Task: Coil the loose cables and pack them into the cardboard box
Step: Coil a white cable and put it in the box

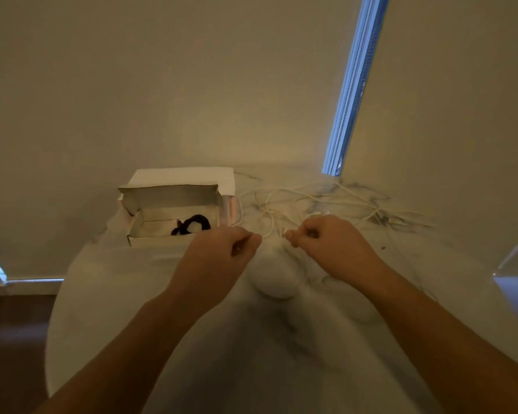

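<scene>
White cable (299, 201) pinched between left grip (222, 252) and right grip (320, 240)

Both forearms reach forward, hands close together, nearly level. Left hand (222, 249) has fingers curled, thumb and forefinger pinched. Right hand (323, 243) likewise curled, fingertips pinched.

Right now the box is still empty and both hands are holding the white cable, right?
Not quite. The head view shows the cardboard box already has a coiled black cable in it. The rest holds: the left hand and right hand each pinch the white cable, which lies loose on the table.
</scene>
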A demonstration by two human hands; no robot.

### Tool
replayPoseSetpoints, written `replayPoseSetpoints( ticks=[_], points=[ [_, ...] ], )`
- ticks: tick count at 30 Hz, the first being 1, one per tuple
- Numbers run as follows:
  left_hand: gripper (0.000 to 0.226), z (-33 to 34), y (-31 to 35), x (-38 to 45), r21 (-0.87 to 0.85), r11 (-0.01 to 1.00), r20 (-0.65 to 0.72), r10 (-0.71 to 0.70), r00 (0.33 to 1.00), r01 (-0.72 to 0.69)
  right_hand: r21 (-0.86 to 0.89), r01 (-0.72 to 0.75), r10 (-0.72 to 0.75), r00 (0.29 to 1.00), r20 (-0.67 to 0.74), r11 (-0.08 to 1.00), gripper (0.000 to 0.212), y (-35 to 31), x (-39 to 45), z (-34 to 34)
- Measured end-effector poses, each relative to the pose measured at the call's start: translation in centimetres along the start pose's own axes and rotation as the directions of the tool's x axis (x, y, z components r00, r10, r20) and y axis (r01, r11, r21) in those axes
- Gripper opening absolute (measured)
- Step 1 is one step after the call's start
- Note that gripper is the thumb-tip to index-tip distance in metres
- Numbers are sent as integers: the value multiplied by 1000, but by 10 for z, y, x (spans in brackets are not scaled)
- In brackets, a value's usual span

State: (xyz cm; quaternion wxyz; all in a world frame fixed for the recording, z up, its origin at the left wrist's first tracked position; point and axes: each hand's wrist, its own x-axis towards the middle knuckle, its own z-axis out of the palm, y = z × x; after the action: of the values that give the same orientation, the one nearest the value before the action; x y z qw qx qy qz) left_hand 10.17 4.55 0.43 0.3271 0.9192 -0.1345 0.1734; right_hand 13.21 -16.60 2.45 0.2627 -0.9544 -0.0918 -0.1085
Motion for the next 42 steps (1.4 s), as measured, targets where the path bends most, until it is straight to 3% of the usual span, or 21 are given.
replayPoseSetpoints(
  ticks=[9,15,21,26,33,37,42],
  points=[
    [31,48,28,8,-96,995,70,-6,998,13,-15,-98,99,995,8,995,28,43,-17,-4],
    [33,66,30,17,-85,996,39,27,999,-24,-80,-105,107,994,26,991,22,56,-19,-24],
    [36,70,27,16,-95,991,-14,88,996,-89,-276,-80,143,966,215,958,6,70,-23,-27],
    [32,70,26,17,-100,989,-15,109,994,-110,-342,-40,165,924,345,939,16,68,-25,-25],
    [24,70,31,13,-126,985,-13,120,993,-120,-336,-43,141,951,274,941,17,72,-20,-21],
    [23,69,38,10,-170,980,12,102,995,-98,-140,24,-16,998,62,990,22,71,-19,-22],
    [25,70,40,11,-217,975,68,72,995,-55,152,161,-135,976,-171,975,18,56,-19,-26]
  ],
)
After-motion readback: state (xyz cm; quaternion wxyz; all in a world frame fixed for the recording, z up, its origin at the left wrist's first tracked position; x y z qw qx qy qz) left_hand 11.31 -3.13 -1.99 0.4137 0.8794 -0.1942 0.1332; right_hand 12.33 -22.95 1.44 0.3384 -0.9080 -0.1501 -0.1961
